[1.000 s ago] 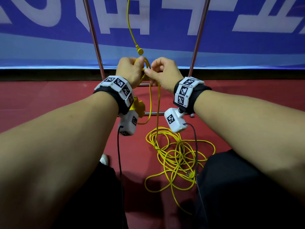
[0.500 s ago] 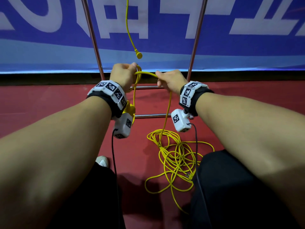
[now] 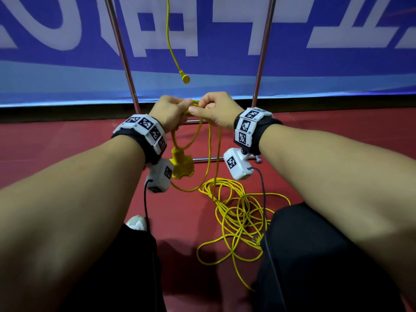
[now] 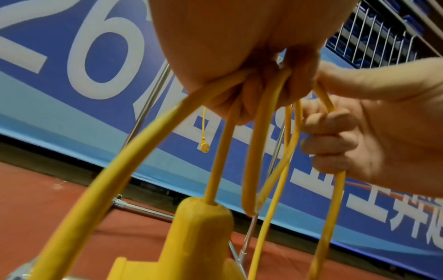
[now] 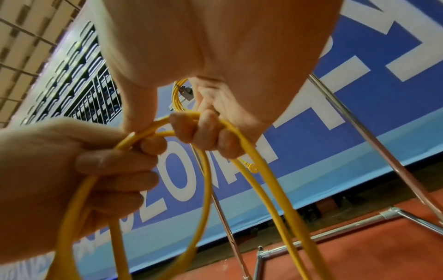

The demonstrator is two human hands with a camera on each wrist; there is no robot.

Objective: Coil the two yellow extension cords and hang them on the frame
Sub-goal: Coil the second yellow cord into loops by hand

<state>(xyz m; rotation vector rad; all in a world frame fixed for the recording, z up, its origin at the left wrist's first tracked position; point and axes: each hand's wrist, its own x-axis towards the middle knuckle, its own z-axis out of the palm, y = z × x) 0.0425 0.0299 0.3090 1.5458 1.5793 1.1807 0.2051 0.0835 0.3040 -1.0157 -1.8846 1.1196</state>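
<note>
Hands first, from my head view: my left hand (image 3: 170, 111) and right hand (image 3: 216, 109) meet in front of the frame (image 3: 262, 52), both with fingers curled around loops of the yellow cord (image 3: 210, 149). Its socket block (image 3: 182, 164) dangles just under my left wrist, beside the white wrist camera (image 3: 161, 175). The rest of that cord lies in a loose tangle (image 3: 238, 212) on the red floor (image 3: 56, 154) between my knees, right up against my right trouser leg (image 3: 315, 255). A second cord (image 3: 168, 37) hangs down between the frame's two uprights, its plug (image 3: 185, 78) just above my knuckles. A blue banner (image 3: 337, 70) closes off the space behind. Open floor lies to either side of the frame.

Left wrist view: my left-hand fingers (image 4: 242, 102) are clamped on several strands, with the socket block (image 4: 201, 236) hanging straight below. My right hand (image 4: 354, 136) grips the strand just beside them.

Right wrist view: my right-hand fingers (image 5: 203, 130) are wrapped over the cord's arc, touching my left hand (image 5: 72, 170), which pinches the same loops. The frame's base bars (image 5: 335, 236) sit low on the floor behind.
</note>
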